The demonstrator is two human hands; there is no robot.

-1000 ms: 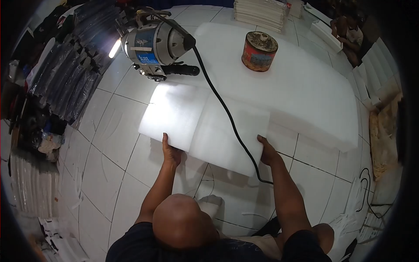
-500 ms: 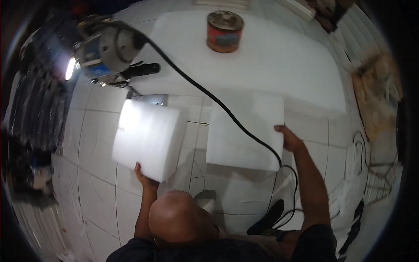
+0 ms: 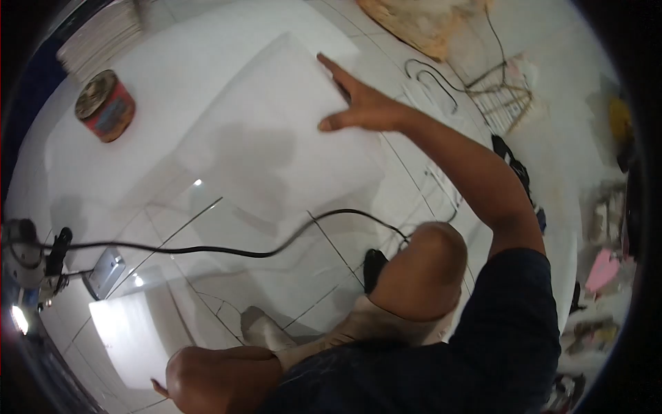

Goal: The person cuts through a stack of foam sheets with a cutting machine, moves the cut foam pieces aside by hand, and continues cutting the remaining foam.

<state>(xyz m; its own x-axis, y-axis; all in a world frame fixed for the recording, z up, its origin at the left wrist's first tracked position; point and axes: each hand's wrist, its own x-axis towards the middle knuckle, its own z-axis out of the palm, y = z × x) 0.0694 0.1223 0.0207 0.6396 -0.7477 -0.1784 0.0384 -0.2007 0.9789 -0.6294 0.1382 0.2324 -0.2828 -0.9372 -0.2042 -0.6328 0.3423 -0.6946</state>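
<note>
The smaller white foam-like block (image 3: 127, 338) lies at the lower left, lit brightly. My left hand (image 3: 160, 388) grips its near edge, with only a fingertip or thumb showing; the rest is hidden beside my knee. A larger white block (image 3: 255, 117) is at upper centre, against or partly on the big white slab (image 3: 186, 34); their exact contact is unclear. At its right edge my right hand (image 3: 355, 103) rests with thumb and fingers spread apart. A black cable (image 3: 255, 253) runs between the two blocks.
A corded cutting machine (image 3: 27, 262) with a lit lamp stands at the left edge, its metal base (image 3: 107, 272) on the tiles. A rusty red can (image 3: 105, 107) sits on the slab. Stacked white sheets (image 3: 100, 45) are behind it. Loose cords (image 3: 441, 83) lie at upper right.
The view has swung right. The two blocks, side by side at first, are now far apart. The right one has moved away toward the slab, and my right hand has spread its fingers.
</note>
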